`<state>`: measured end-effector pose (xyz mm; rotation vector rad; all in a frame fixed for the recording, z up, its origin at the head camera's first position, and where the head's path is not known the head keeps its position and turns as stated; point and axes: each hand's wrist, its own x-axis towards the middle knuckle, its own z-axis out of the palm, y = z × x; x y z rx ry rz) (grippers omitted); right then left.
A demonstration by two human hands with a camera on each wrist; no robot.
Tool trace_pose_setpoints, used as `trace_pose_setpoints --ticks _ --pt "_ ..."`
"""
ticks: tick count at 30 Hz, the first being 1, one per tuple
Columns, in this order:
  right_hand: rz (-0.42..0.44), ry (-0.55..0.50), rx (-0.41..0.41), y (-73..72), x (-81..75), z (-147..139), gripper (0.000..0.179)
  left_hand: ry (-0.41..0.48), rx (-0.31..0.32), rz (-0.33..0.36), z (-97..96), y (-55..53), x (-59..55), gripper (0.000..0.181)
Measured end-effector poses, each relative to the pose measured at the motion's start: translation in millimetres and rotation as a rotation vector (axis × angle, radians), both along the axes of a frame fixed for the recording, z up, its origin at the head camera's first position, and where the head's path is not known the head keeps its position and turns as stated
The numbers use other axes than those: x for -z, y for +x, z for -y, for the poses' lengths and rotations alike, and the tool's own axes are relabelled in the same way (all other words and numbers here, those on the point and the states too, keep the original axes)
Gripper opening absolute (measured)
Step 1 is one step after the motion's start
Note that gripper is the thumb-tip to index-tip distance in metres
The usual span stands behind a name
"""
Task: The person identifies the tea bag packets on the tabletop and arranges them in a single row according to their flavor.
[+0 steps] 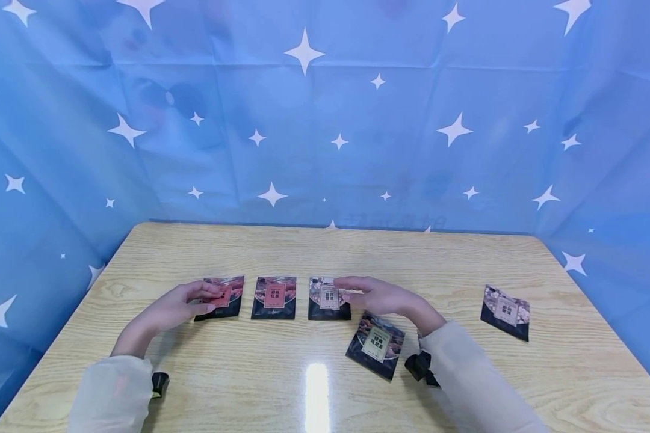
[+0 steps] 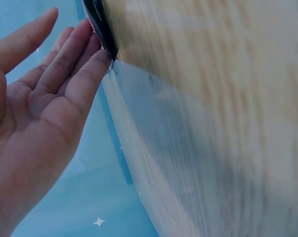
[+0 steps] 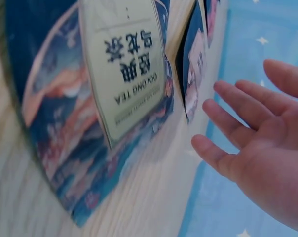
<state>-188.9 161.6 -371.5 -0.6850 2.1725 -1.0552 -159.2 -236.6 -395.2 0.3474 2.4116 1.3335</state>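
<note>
My left hand touches the left red tea packet with its fingertips, thumb held apart. In the left wrist view the fingers are fairly straight against the packet's dark edge. To its right lies a second red tea packet. A pale-pink-labelled tea packet comes after it, with my right hand at its right side. That hand's fingers are extended and hold nothing in the right wrist view; contact is unclear. Nearer me lies a green-labelled oolong tea packet, turned at an angle.
Another pink-labelled packet lies askew at the right of the wooden table. Below the right forearm, a further dark packet is mostly hidden by the sleeve and wrist camera. A blue star-printed cloth hangs behind the table.
</note>
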Motion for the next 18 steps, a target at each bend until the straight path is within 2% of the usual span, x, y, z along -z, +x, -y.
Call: trace_pose_setpoints --ticks 6,18 --pt "-0.019 -0.043 0.017 -0.2 -2.9 -12 0.049 -0.001 -0.007 0.001 -0.9 1.0 -0.9 0.037" --pt "-0.072 -0.044 0.094 0.6 -7.2 -55 0.051 -0.011 0.003 -0.011 -1.0 1.3 -1.0 0.037"
